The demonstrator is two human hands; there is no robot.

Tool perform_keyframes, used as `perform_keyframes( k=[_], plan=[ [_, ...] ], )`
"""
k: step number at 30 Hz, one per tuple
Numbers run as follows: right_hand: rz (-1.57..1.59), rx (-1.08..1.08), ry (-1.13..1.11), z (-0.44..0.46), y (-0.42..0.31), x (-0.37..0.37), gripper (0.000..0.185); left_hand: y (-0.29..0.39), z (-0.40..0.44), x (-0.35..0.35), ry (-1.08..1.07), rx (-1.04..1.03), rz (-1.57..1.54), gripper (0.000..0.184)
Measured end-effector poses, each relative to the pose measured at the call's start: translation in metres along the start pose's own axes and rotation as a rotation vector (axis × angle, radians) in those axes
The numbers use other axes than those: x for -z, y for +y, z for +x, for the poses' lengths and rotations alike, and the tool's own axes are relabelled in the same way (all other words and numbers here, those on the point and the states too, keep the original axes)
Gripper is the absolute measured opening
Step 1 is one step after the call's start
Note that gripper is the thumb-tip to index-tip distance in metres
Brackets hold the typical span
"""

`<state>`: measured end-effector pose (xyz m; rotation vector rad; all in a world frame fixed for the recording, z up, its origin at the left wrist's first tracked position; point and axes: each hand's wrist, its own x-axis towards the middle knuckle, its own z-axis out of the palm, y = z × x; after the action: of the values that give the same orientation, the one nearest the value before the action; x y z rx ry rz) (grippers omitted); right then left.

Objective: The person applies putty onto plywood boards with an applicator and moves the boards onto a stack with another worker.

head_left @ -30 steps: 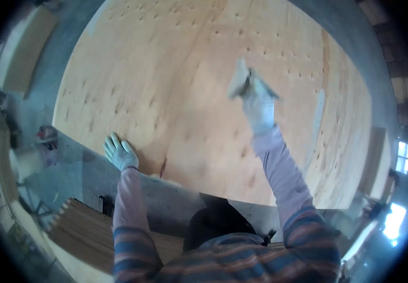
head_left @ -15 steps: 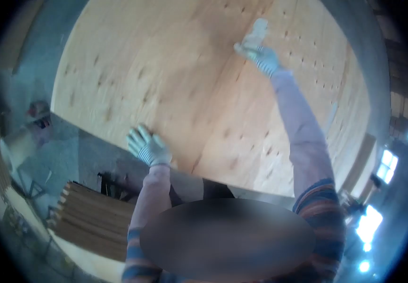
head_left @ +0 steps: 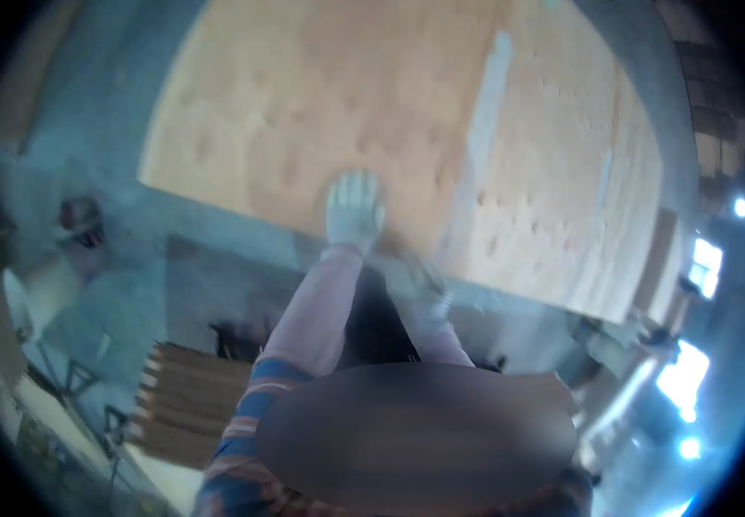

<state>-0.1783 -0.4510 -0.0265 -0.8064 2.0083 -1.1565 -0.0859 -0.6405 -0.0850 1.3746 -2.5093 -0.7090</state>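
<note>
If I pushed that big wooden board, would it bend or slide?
The board looks flat and straight-edged, so it's probably fairly stiff. It spreads far wider than the left hand resting on it, so it may be heavy to slide. Lying flat, it probably won't roll.

Your one camera rides on your head, at arm's reach from the work, facing forward and steeply down. It looks past your left sleeve [head_left: 304, 327] onto the board [head_left: 398, 121], taking in both near corners and the whole near edge; the far edge runs out above. The wide lens bends lines and darkens the view's corners.
</note>
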Motion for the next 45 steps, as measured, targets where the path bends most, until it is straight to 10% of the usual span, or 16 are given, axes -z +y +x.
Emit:
perform_keyframes(
  k=[1, 3, 7, 10, 14, 16, 18, 21, 28, 30, 34, 36, 39, 40, 41, 45],
  plan=[
    [0.635, -0.23, -0.082, 0.013, -0.021, -0.004, 0.037, -0.032, 0.016, 0.034, -0.002, 0.03, 0.06, 0.055],
    [0.42, -0.182, -0.162, 0.056, -0.064, -0.019, 0.037, -0.1, 0.044, 0.099, -0.031, 0.112, 0.155, 0.051],
    [0.707, -0.1, -0.215, 0.158, -0.183, -0.098, 0.038, -0.282, 0.079, 0.15, 0.596, 0.463, 0.597, 0.038],
    [1.053, 0.049, -0.345, 0.285, -0.256, -0.192, 0.037, -0.338, 0.09, 0.173, 0.329, 0.828, 0.107, 0.038],
    [1.223, 0.017, -0.482, 0.438, -0.299, -0.295, 0.036, -0.34, 0.085, 0.174, 0.248, 0.787, 0.135, 0.038],
    [1.141, -0.038, -0.341, 0.529, -0.291, -0.355, 0.032, -0.344, 0.089, 0.175, 0.25, 0.775, 0.114, 0.037],
    [-0.778, 0.382, -0.047, 0.626, -0.281, -0.374, 0.03, -0.343, 0.091, 0.177, 0.261, 0.764, 0.088, 0.035],
    [-0.729, 0.415, -0.121, 0.684, -0.289, -0.391, 0.035, -0.343, 0.092, 0.179, 0.224, 0.779, 0.069, 0.032],
    [-0.484, 0.492, -0.46, 0.483, -0.25, -0.421, 0.023, -0.339, 0.099, 0.196, 0.113, 0.828, -0.031, 0.031],
    [0.111, 0.226, -0.367, 0.392, -0.209, -0.452, 0.028, -0.341, 0.096, 0.201, 0.111, 0.76, -0.068, 0.033],
    [-0.608, 0.602, -0.29, 0.217, -0.215, -0.475, 0.04, -0.401, 0.062, 0.155, 0.167, 0.411, -0.235, 0.048],
    [-0.623, 0.543, -0.286, 0.132, -0.208, -0.487, 0.041, -0.46, 0.041, 0.166, -0.15, 1.03, -1.994, 0.064],
    [-0.581, 0.473, -0.314, 0.077, -0.212, -0.495, 0.035, -0.536, -0.016, 0.224, 0.041, 0.994, -1.045, 0.057],
    [-0.556, 0.414, -0.343, 0.068, -0.217, -0.498, 0.034, -0.579, -0.055, 0.234, -0.13, 0.842, -0.634, 0.057],
    [0.143, -0.278, -0.274, 0.064, -0.222, -0.508, 0.028, -0.591, -0.075, 0.276, -0.275, 0.82, -0.444, 0.056],
    [0.32, -0.41, -0.133, 0.073, -0.283, -0.47, 0.026, -0.729, -0.207, 0.328, -0.783, 0.798, 0.007, 0.055]
  ],
)
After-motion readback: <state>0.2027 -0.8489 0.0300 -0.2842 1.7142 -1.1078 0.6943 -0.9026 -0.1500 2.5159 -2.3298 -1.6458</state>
